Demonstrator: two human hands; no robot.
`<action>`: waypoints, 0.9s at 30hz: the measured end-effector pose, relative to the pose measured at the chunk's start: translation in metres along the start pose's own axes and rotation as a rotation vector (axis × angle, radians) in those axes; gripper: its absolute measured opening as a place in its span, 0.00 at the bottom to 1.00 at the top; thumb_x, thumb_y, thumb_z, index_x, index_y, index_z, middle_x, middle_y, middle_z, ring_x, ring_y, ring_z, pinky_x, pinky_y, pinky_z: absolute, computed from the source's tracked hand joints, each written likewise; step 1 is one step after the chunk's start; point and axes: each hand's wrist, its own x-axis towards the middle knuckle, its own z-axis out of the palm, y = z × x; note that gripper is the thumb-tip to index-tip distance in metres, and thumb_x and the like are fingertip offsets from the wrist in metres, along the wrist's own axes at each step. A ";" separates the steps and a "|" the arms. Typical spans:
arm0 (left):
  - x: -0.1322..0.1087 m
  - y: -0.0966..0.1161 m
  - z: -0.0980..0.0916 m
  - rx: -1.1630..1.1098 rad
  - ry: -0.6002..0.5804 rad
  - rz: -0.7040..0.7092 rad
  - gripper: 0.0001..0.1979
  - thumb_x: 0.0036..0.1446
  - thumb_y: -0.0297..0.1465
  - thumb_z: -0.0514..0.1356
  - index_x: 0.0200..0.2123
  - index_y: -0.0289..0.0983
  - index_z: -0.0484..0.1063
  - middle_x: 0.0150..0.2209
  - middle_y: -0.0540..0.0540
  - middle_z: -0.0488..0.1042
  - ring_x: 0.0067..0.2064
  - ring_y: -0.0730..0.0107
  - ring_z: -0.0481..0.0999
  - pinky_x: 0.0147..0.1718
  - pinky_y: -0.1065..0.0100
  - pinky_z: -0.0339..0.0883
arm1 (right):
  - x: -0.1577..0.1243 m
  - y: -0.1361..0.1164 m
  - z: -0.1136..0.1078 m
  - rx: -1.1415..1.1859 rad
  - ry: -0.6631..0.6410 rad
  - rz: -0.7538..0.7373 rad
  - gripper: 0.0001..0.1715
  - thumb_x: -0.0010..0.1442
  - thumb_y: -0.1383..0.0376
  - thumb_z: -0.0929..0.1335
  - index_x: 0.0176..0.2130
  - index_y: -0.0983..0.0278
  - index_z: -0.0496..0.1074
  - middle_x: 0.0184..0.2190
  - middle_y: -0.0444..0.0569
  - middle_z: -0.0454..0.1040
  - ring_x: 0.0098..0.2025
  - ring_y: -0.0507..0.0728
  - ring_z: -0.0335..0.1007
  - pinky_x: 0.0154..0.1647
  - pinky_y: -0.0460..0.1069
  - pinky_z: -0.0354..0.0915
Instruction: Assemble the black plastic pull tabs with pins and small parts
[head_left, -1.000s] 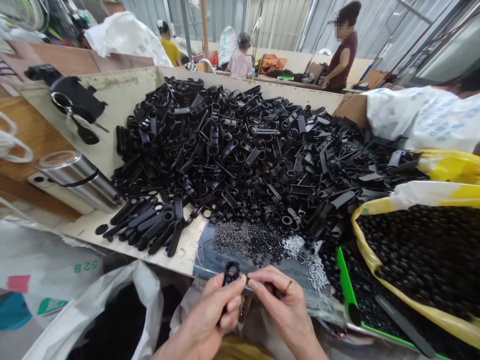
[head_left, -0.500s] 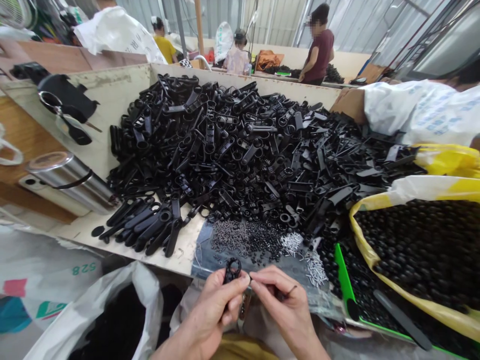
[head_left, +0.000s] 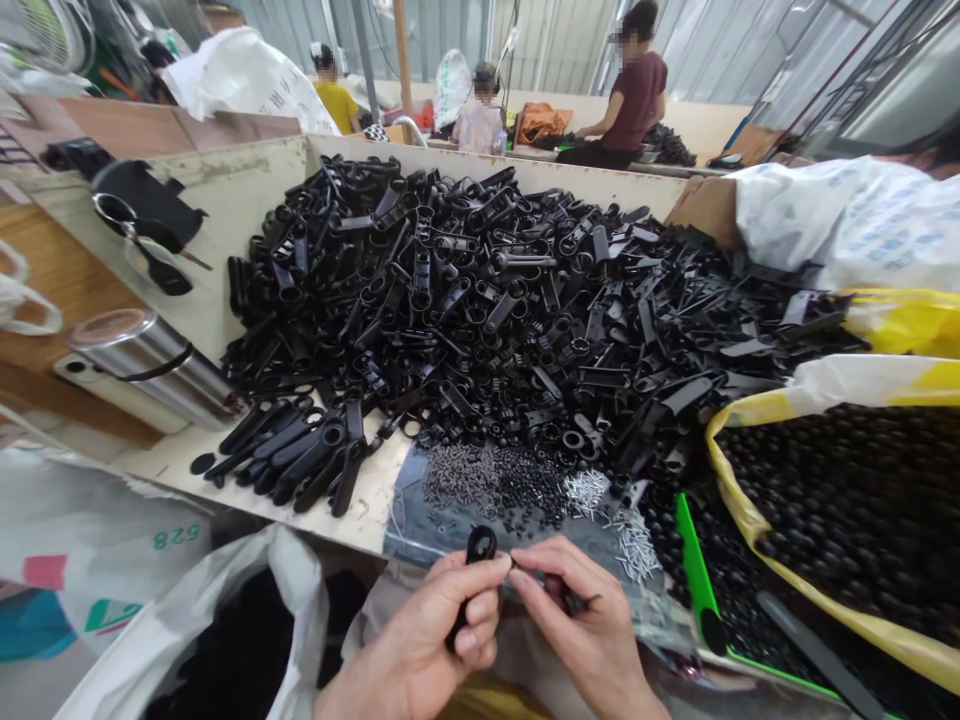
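The left hand (head_left: 427,640) curls its fingers closed around a matte moulded black plastic clip (head_left: 480,547), held just above the lap, while the right hand (head_left: 589,625) pinches a thin dark sliver (head_left: 516,564) between thumb and forefinger, just beside the clip. Beyond lies a crinkled clear plastic sheet (head_left: 420,510) scattered with tiny grey cylinders and silvery pins, then a glossy heap of black moulded parts (head_left: 450,300) in a pale board bin (head_left: 232,200). To the right, a yellow-edged sack (head_left: 739,490) brims with black beads.
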 end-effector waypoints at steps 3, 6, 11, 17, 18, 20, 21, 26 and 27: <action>-0.008 0.006 0.004 0.093 -0.073 0.017 0.17 0.47 0.32 0.73 0.27 0.39 0.65 0.17 0.58 0.66 0.16 0.83 0.57 0.21 0.73 0.49 | 0.002 -0.001 -0.001 -0.015 0.011 0.033 0.05 0.64 0.66 0.72 0.37 0.60 0.82 0.27 0.46 0.80 0.20 0.52 0.67 0.19 0.45 0.63; -0.018 0.013 0.003 0.245 -0.129 0.047 0.12 0.46 0.28 0.65 0.37 0.38 0.72 0.25 0.53 0.73 0.21 0.79 0.64 0.25 0.72 0.53 | 0.004 0.000 -0.002 -0.026 0.005 0.049 0.05 0.64 0.66 0.72 0.36 0.60 0.82 0.27 0.45 0.78 0.19 0.51 0.64 0.18 0.45 0.60; -0.025 0.019 -0.004 0.457 -0.069 0.109 0.19 0.49 0.35 0.68 0.45 0.38 0.73 0.29 0.52 0.72 0.30 0.74 0.67 0.29 0.72 0.57 | 0.010 0.004 0.003 -0.034 -0.140 -0.070 0.06 0.64 0.69 0.71 0.41 0.61 0.80 0.30 0.47 0.79 0.27 0.54 0.73 0.25 0.46 0.66; -0.023 0.014 -0.010 0.504 -0.010 0.232 0.24 0.52 0.43 0.70 0.48 0.37 0.77 0.30 0.51 0.74 0.32 0.70 0.70 0.37 0.68 0.65 | 0.018 0.004 0.012 -0.109 -0.195 -0.151 0.06 0.66 0.71 0.70 0.42 0.62 0.78 0.32 0.47 0.79 0.30 0.54 0.76 0.30 0.46 0.69; -0.020 0.012 -0.012 0.500 0.005 0.267 0.23 0.53 0.42 0.70 0.50 0.38 0.77 0.31 0.50 0.75 0.34 0.68 0.72 0.41 0.67 0.66 | 0.018 0.003 0.012 -0.107 -0.195 -0.130 0.06 0.66 0.71 0.69 0.42 0.62 0.78 0.31 0.47 0.78 0.30 0.54 0.76 0.29 0.46 0.68; -0.015 0.007 -0.016 0.492 0.075 0.339 0.25 0.52 0.40 0.71 0.53 0.41 0.77 0.36 0.47 0.78 0.41 0.63 0.75 0.47 0.65 0.67 | 0.018 0.002 0.014 -0.097 -0.193 -0.083 0.07 0.66 0.71 0.69 0.41 0.62 0.78 0.31 0.46 0.78 0.28 0.53 0.74 0.26 0.45 0.66; -0.012 0.006 -0.018 0.503 0.113 0.372 0.26 0.51 0.40 0.72 0.54 0.42 0.77 0.38 0.45 0.79 0.44 0.61 0.76 0.48 0.65 0.67 | 0.017 0.002 0.014 -0.094 -0.188 -0.062 0.07 0.66 0.70 0.69 0.41 0.61 0.78 0.31 0.46 0.78 0.27 0.52 0.73 0.25 0.45 0.65; -0.007 0.004 -0.023 0.802 0.191 0.467 0.26 0.57 0.40 0.67 0.58 0.41 0.73 0.34 0.46 0.77 0.42 0.59 0.76 0.47 0.63 0.69 | 0.014 0.001 0.018 -0.090 -0.149 0.006 0.06 0.67 0.69 0.69 0.39 0.61 0.78 0.31 0.45 0.77 0.24 0.51 0.69 0.22 0.44 0.62; -0.008 0.004 -0.023 0.869 0.214 0.474 0.26 0.58 0.40 0.65 0.59 0.41 0.72 0.33 0.47 0.77 0.41 0.59 0.76 0.48 0.62 0.69 | 0.014 0.000 0.019 -0.090 -0.142 0.012 0.06 0.67 0.69 0.68 0.38 0.62 0.77 0.30 0.45 0.77 0.23 0.50 0.68 0.22 0.44 0.62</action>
